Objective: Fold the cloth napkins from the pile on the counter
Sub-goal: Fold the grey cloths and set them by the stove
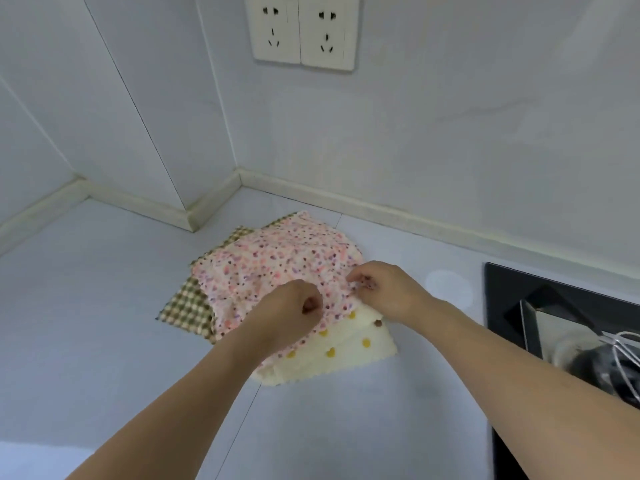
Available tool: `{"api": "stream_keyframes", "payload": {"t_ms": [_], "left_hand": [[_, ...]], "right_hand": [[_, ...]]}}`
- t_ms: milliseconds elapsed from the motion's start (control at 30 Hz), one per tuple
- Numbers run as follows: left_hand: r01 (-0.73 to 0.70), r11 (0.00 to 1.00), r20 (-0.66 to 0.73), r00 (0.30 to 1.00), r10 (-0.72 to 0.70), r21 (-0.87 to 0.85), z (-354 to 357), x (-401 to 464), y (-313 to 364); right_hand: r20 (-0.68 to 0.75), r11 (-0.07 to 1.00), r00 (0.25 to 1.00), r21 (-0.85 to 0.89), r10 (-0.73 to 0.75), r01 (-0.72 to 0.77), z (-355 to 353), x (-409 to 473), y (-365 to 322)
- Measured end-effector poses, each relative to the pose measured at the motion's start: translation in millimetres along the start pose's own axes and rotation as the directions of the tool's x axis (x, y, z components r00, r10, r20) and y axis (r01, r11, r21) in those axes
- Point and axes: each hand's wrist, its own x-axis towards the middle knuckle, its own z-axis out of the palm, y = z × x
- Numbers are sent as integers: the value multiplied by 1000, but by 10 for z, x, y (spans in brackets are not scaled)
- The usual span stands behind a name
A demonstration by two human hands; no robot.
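A pile of cloth napkins lies on the pale counter (104, 323) near the back corner. On top is a pink floral napkin (277, 261), rumpled. Under it a brown checked napkin (188, 306) sticks out to the left, and a cream napkin with yellow dots (346, 355) sticks out at the front right. My left hand (287, 313) pinches the near edge of the floral napkin with curled fingers. My right hand (384, 289) pinches the same napkin's right edge between thumb and fingers.
A black cooktop (512, 306) with a metal pan and a wire whisk (620, 351) sits at the right. White walls with a raised trim (381, 206) close the counter at the back and left. Two wall sockets (304, 29) hang above the pile.
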Motion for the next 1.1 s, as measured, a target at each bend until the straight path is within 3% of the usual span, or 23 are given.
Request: {"api": "stream_keyframes", "payload": {"t_ms": [100, 300, 433, 500, 633, 733, 967, 1100], "left_hand": [[-32, 999, -36, 999, 32, 8, 79, 73, -82], [-141, 964, -115, 979, 170, 226, 179, 101, -118], [-207, 839, -43, 964, 263, 503, 197, 103, -123], [-189, 810, -44, 966, 255, 555, 206, 96, -98], [-15, 861, -243, 957, 160, 509, 101, 41, -75], [23, 870, -430, 875, 221, 493, -13, -119, -44], [13, 865, -524, 800, 292, 502, -233, -1246, 303], [-103, 898, -541, 767, 345, 427, -498, -1983, 463]], "right_hand": [[-7, 989, 993, -84, -121, 120, 98, 189, 177], [-1, 945, 971, -229, -241, 234, 114, 265, 308], [-46, 861, 927, -391, -371, 325, 155, 258, 352], [-91, 809, 895, -475, -437, 346, 187, 257, 331], [-306, 818, 817, -486, -488, 307, 111, 142, 167], [-427, 828, 739, -462, -521, 317, 12, -135, -76], [-442, 879, 801, -429, -404, 207, -233, -1498, -680], [-413, 878, 839, -455, -354, 147, -443, -2391, -1016]]}}
